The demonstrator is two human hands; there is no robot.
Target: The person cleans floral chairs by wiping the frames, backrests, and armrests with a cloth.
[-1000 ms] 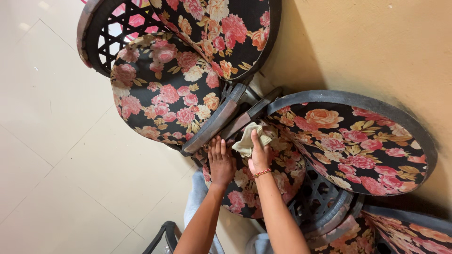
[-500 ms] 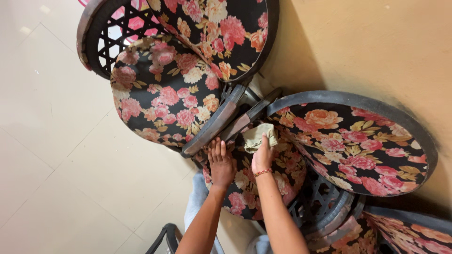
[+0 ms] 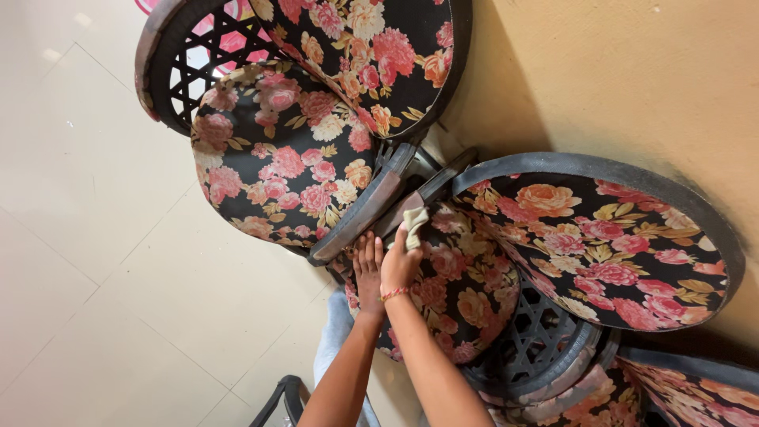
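Right hand [image 3: 399, 265]: fingers closed on a pale cloth [image 3: 414, 219], pressing it against the dark armrest [image 3: 431, 188].
Left hand [image 3: 368, 265]: fingers spread flat on the floral seat cushion [image 3: 458, 292], just left.

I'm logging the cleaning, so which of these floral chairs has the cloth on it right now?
The lower floral chair, whose seat both hands rest on: the right hand presses the pale cloth against its dark armrest. The upper-left chair is untouched.

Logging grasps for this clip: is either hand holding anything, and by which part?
The right hand holds a pale cloth by its lower end, the rest sticking out past the fingers. The left hand holds nothing; it lies flat on the floral chair cushion.
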